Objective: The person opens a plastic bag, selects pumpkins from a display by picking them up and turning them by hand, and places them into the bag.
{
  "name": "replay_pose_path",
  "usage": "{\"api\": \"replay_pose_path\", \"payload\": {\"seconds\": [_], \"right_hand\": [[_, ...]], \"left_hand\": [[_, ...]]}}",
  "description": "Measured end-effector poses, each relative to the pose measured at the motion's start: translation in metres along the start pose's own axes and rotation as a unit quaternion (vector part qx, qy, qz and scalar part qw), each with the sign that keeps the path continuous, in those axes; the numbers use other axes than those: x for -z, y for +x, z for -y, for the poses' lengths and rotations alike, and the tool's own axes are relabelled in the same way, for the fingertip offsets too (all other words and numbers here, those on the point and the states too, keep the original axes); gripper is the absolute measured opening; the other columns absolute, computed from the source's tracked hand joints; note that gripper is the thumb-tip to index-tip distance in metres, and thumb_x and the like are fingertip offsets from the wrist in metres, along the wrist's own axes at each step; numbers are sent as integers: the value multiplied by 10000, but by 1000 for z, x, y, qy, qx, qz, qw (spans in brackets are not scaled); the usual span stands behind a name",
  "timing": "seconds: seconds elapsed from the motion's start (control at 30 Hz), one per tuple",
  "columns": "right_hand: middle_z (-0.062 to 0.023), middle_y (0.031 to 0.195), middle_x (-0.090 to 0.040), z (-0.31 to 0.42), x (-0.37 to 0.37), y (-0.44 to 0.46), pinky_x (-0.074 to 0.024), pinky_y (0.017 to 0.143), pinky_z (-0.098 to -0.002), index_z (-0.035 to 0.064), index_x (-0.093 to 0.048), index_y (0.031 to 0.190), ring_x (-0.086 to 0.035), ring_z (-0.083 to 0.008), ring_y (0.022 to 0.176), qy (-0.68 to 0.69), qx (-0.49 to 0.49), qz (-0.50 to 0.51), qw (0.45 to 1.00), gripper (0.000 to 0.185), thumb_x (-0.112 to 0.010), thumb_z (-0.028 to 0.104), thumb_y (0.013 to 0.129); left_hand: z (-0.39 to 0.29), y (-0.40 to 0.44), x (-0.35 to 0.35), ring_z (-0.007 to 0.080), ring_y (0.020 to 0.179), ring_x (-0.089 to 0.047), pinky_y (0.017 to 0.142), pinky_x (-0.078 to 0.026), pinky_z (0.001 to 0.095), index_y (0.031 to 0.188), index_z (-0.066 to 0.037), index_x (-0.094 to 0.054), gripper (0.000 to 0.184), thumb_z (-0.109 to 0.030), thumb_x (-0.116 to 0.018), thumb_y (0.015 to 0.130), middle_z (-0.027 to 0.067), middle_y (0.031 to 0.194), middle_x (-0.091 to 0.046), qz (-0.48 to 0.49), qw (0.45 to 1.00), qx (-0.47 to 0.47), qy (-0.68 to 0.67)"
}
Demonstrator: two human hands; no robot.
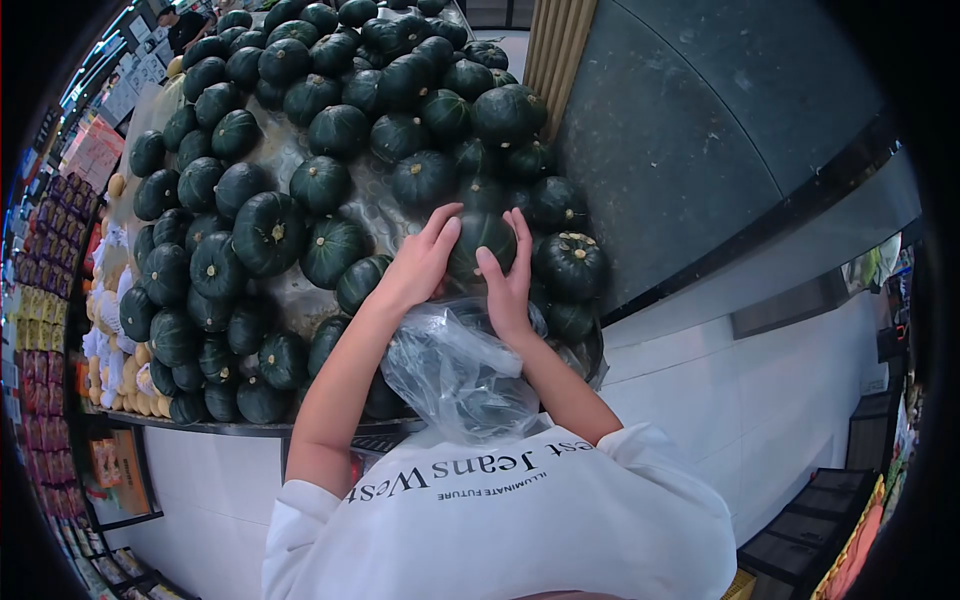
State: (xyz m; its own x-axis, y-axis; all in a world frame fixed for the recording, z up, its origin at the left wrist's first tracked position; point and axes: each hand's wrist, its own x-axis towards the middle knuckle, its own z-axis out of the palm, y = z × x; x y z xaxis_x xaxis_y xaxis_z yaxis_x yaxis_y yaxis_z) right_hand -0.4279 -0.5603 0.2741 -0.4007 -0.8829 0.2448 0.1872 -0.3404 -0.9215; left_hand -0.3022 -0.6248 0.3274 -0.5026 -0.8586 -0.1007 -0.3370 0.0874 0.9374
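Head view: dark pumpkin [478,236] lies between left fingers [437,224] and right fingers [522,240].

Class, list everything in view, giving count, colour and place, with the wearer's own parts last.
Pumpkin between the hands: one, dark green, centre
Other pumpkins: dozens, dark green, heaped on the stand
Stand: one, dark rim, centre-left
Plastic bag: one, clear, below the hands
Panel: one, dark grey, upper right
Slats: several, tan, top
Packaged goods: many, mixed colours, far left
Crates: count unclear, black, lower right
Floor: one, whitish, both sides
Shirt: one, white, bottom
Left hand: one, bare, pumpkin's left
Right hand: one, bare, pumpkin's right
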Motion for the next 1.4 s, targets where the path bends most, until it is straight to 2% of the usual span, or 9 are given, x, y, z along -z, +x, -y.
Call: {"api": "replay_pose_path", "payload": {"seconds": [0.17,0.4,0.5,0.6,0.9,1.0,1.2,1.3,1.4], "right_hand": [[-171,1454,-283,-11,3,7,-366,1011,-328,26,-235,1442,-388,-244,1270,14,-61,-23,998,650,-553,264,929],[-203,1468,-231,-27,5,7,-229,1113,-374,-26,-227,1428,-262,-305,1360,-84,-75,-24,993,665,-536,287,929],[-212,1481,-205,-32,6,8,-207,1126,-384,-43,-209,1432,-216,-319,1386,-124,-75,-21,989,693,-530,314,931],[-222,1496,-175,-28,3,8,-182,1137,-391,-49,-192,1441,-171,-331,1406,-154,-87,-11,984,721,-521,344,934],[-248,1536,-97,-29,3,10,-115,1148,-436,23,-247,1455,-63,-381,1431,-202,-89,26,975,696,-532,373,926],[-248,1537,-96,-27,4,6,-77,1148,-469,47,-246,1460,-26,-403,1432,-256,-56,46,964,688,-535,367,923],[-257,1534,-102,-11,-3,3,9,1128,-550,67,-236,1465,5,-412,1436,-348,40,88,932,669,-538,297,915],[-258,1531,-113,-8,-7,14,-18,1134,-538,60,-235,1462,-25,-418,1433,-355,92,96,925,668,-537,302,917],[-261,1524,-136,-6,-10,28,-82,1144,-503,43,-249,1452,-69,-421,1429,-282,41,118,951,666,-543,307,916]], "left_hand": [[0,5,-2,207,475,-570,478,-457,329,1325,-63,-427,565,-483,-411,948,145,629,-582,11,998,57,37],[7,13,-4,192,458,-569,452,-457,304,1351,13,-390,633,-479,-412,953,121,595,-568,14,992,95,86],[19,18,-8,423,868,-644,789,-499,445,1308,36,-416,640,-489,-398,941,292,879,-650,-12,977,33,208],[21,15,-12,475,1034,-560,906,-442,477,1342,19,-402,621,-459,-388,945,313,1002,-626,-29,971,3,239],[26,16,-11,455,984,-591,865,-469,477,1333,-9,-436,555,-375,-465,917,301,993,-632,-16,968,-29,248],[23,14,-9,423,877,-637,786,-500,444,1262,-5,-496,481,-314,-526,895,279,927,-651,-44,977,-44,204],[23,18,-1,195,579,-615,583,-491,312,1124,8,-537,375,-178,-635,814,146,703,-619,-124,989,-57,51],[33,25,-3,162,572,-595,579,-485,293,1143,0,-519,412,-173,-658,796,114,713,-618,-206,972,-114,-13],[36,28,-3,152,606,-575,598,-489,291,1176,-10,-491,463,-153,-676,777,111,857,-600,-214,970,-110,-37]]}}
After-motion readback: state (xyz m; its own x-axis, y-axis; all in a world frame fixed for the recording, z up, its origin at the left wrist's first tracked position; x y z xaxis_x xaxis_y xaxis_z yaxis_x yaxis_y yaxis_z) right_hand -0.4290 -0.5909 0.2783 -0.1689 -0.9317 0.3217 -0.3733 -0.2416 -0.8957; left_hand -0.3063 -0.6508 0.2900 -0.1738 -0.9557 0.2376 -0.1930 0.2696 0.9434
